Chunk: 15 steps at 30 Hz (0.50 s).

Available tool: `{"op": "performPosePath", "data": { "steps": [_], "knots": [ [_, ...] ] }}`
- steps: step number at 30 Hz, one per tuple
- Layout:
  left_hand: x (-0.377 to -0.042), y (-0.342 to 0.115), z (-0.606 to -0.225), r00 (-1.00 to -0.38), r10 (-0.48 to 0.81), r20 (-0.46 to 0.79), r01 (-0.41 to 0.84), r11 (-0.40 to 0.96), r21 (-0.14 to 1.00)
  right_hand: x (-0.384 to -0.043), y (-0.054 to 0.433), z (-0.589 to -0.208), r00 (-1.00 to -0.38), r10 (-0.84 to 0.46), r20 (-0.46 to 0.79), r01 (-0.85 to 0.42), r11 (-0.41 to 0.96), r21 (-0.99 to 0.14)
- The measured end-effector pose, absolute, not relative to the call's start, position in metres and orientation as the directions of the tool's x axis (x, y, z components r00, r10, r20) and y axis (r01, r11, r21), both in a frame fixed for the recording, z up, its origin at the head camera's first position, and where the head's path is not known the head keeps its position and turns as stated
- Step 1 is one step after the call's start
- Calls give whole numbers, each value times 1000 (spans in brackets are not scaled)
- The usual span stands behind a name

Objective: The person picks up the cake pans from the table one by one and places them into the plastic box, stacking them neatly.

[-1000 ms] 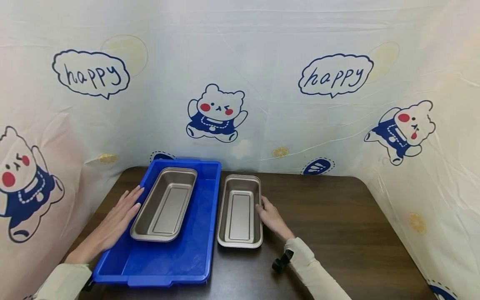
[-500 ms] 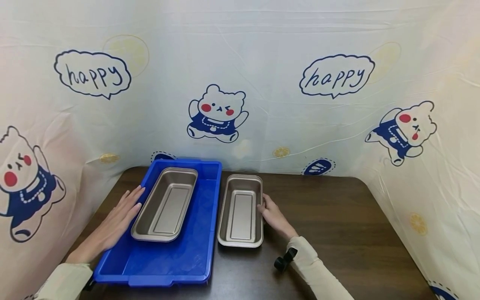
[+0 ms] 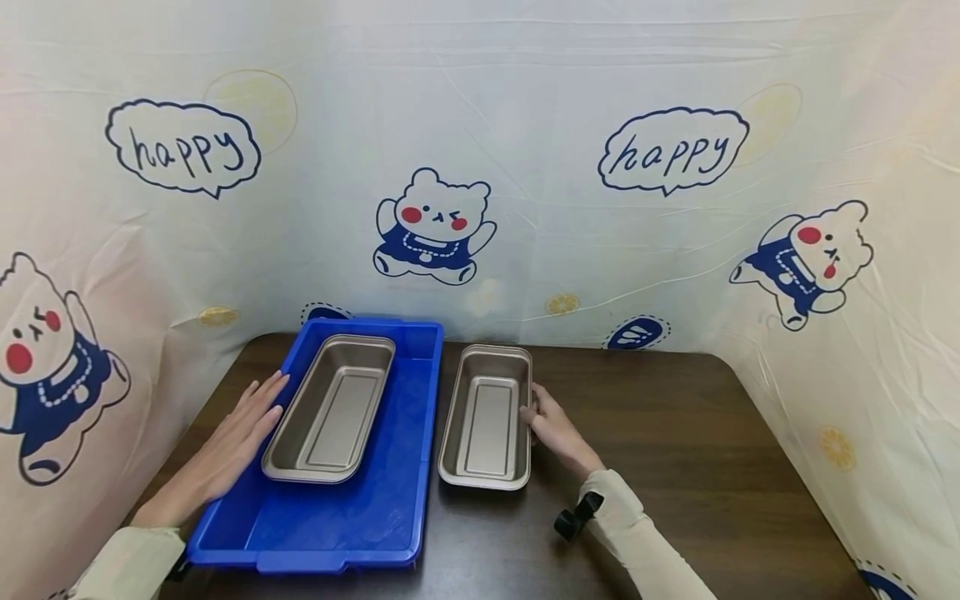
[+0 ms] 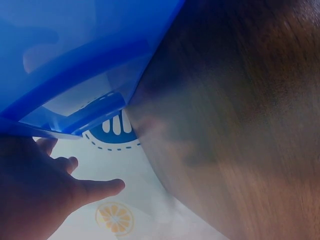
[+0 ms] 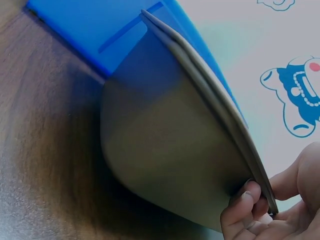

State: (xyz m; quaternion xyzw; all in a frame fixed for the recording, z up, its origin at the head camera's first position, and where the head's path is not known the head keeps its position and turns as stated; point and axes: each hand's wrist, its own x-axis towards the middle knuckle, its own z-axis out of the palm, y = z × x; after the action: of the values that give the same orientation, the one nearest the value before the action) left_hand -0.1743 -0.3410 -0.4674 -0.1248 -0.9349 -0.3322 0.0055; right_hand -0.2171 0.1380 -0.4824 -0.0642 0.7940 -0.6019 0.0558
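A metal loaf pan [image 3: 491,425] is at the middle of the table, just right of the blue tray [image 3: 337,527]. My right hand [image 3: 555,429] pinches its right rim, thumb over the edge and fingers below. Seen from the right wrist, the pan's side [image 5: 155,135] leans, and its rim shows as a doubled edge. A second loaf pan [image 3: 341,417] lies slanted inside the tray, against its left side. With fingers straight, my left hand [image 3: 232,442] rests along the tray's left edge. In the left wrist view, the left hand [image 4: 35,185] is right under the tray's rim.
The dark wooden table [image 3: 660,467] extends to the right of the pans. A printed curtain [image 3: 540,167] hangs behind the table and at both sides. Black wrist cameras are strapped over both sleeves, the right one [image 3: 577,517] in plain view.
My right hand and the pan it holds have shifted slightly right and away from me, with the gap to the tray widening. My left hand, the tray and the pan inside have stayed put.
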Motion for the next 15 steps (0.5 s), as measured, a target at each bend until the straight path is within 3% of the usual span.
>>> {"op": "performPosePath", "data": {
  "steps": [15],
  "knots": [
    [-174,-342,-468,-967,233,100,243,744,622,-216,139,-441,-986,-159,-46,0,277,-961]
  ]
}}
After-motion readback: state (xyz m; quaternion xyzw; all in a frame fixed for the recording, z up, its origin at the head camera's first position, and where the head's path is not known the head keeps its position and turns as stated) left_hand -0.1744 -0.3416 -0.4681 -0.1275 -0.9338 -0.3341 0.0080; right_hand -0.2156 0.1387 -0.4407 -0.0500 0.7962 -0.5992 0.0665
